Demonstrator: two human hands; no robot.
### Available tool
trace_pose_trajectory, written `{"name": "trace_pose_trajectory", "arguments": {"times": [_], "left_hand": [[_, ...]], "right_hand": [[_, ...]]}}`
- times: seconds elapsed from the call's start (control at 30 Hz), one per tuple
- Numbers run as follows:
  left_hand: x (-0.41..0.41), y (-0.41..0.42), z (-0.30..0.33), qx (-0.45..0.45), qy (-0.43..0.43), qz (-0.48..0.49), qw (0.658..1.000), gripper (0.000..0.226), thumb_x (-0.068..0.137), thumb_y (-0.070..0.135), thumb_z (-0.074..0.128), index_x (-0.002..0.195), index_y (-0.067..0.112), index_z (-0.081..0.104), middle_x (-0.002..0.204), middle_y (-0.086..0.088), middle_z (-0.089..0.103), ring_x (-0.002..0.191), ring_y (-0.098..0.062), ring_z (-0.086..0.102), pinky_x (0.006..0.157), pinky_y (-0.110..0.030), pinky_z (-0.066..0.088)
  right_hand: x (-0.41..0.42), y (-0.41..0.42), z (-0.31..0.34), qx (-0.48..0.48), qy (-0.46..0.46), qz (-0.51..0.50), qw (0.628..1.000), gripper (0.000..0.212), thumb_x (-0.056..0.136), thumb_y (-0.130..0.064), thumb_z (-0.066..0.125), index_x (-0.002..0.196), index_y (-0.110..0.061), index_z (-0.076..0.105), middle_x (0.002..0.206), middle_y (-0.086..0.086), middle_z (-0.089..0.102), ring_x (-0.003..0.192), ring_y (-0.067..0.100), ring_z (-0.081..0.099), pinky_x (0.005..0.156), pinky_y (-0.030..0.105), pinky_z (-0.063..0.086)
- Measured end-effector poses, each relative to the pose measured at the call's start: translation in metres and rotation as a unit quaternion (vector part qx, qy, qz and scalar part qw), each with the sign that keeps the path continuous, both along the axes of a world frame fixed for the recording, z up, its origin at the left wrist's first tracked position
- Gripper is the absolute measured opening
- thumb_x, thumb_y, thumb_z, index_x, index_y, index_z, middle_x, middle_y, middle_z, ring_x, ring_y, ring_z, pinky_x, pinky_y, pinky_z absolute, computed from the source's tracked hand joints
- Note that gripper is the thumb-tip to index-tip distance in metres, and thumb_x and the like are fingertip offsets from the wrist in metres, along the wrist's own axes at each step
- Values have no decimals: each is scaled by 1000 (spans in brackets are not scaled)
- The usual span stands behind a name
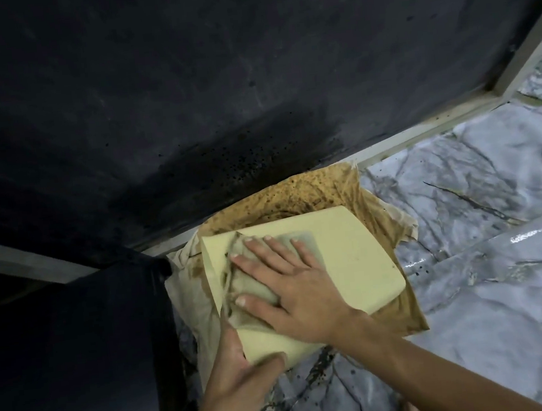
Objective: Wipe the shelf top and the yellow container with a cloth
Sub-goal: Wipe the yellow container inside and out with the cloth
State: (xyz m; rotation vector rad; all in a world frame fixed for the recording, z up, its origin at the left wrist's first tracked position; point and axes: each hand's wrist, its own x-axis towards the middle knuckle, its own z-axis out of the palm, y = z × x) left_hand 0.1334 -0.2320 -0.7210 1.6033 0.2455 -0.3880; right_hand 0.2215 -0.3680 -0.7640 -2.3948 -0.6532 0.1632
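Observation:
A pale yellow container with a flat square top sits on a stained brown sheet laid on the shelf top, which is covered in grey marble-patterned film. My right hand lies flat with fingers spread on a crumpled, dirty beige cloth, pressing it onto the container's left part. My left hand grips the container's near left corner, thumb along its front edge.
A dark, speckled wall rises behind the shelf, with a pale trim strip at its base. A dark drop lies to the left of the shelf edge. Black specks dot the marble film.

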Motion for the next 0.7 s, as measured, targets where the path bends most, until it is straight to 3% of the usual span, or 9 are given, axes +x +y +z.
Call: {"name": "trace_pose_trajectory", "arguments": {"times": [0.13, 0.27, 0.47, 0.57, 0.7], "left_hand": [[-4, 5, -4, -12, 16, 12, 1000, 95, 80, -24, 56, 149, 37, 33, 134, 4, 68, 119, -11, 67, 84, -19, 57], [-5, 12, -9, 10, 27, 9, 1000, 92, 75, -7, 61, 146, 45, 33, 131, 15, 67, 122, -5, 63, 88, -17, 56], [-3, 10, -8, 24, 33, 0, 999, 92, 77, -6, 62, 147, 45, 30, 131, 23, 65, 123, 2, 59, 91, -8, 51], [-1, 9, -4, 30, 30, -17, 999, 93, 81, -11, 61, 146, 48, 30, 132, 21, 65, 124, 1, 58, 92, -9, 51], [-2, 11, -4, 29, 35, -15, 999, 94, 85, -19, 59, 147, 45, 30, 133, 17, 65, 126, -1, 58, 91, -8, 49]], "right_hand": [[-5, -47, -36, -45, -2, -108, 993, 63, 95, -67, 28, 153, -44, 16, 162, -13, 11, 150, 15, 6, 118, 51, 5], [16, -81, -59, -64, 33, -186, 980, 65, 93, -69, 24, 152, -43, 19, 161, -12, 19, 149, 16, 15, 118, 49, 12], [33, -99, -77, 7, 77, -235, 969, 61, 97, -64, 25, 153, -38, 23, 161, -13, 21, 147, 12, 17, 118, 39, 20], [39, -105, -80, 41, 97, -282, 954, 56, 99, -58, 31, 151, -36, 31, 157, -8, 33, 141, 18, 34, 108, 42, 39], [42, -111, -77, 92, 80, -331, 936, 43, 102, -42, 42, 137, -19, 53, 129, 8, 63, 115, 31, 58, 82, 32, 45]]}}
